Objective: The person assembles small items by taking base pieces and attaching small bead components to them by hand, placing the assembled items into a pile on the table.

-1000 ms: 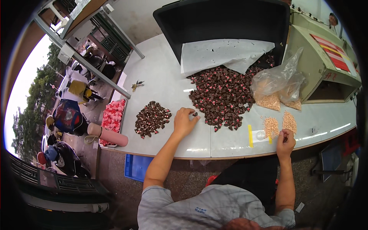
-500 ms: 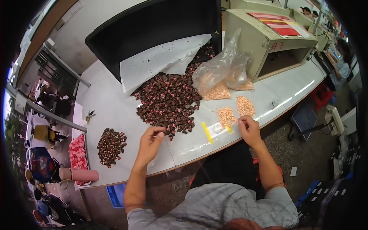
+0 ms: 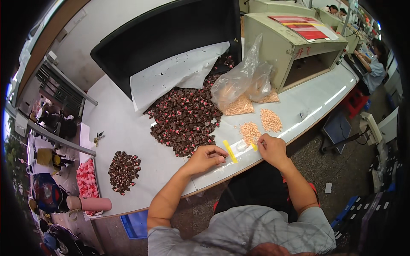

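Looks like a small factory or assembly workshop: a long white workbench (image 3: 128, 128) heaped with a big pile of dark brown-and-pink parts (image 3: 185, 121), a beige box machine (image 3: 294, 47) on top, and another worker (image 3: 376, 68) seated at what's probably a similar bench further back.

Left hand (image 3: 208, 156) pinching small part beside dark parts pile (image 3: 184, 120), right hand (image 3: 272, 148) at yellow strip (image 3: 230, 151)
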